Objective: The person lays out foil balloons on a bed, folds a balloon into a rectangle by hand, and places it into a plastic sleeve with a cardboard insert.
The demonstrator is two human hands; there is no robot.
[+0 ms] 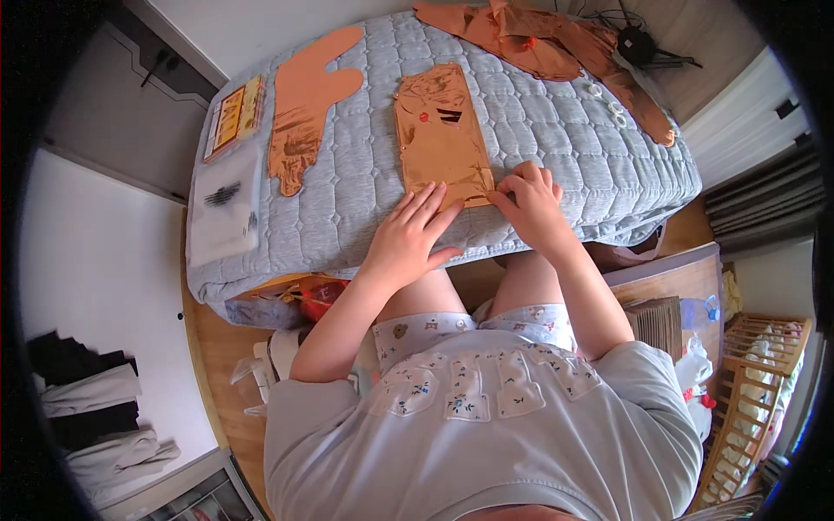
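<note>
A flat rectangular packet of tan-brown stockings (440,135) lies on the quilted grey-blue mattress (556,130) in front of me. My left hand (410,234) rests flat, fingers spread, on the mattress at the packet's near edge, its fingertips touching that edge. At the near right corner of the packet, my right hand (528,204) pinches the edge with curled fingers. A loose tan stocking (304,108) lies stretched out to the left of the packet.
A heap of tan stockings (539,39) sits at the far right of the mattress, beside a black object with cords (638,45). A flat printed package (233,117) and a white sheet (226,204) lie at the left edge. A wooden crib rail (751,391) stands lower right.
</note>
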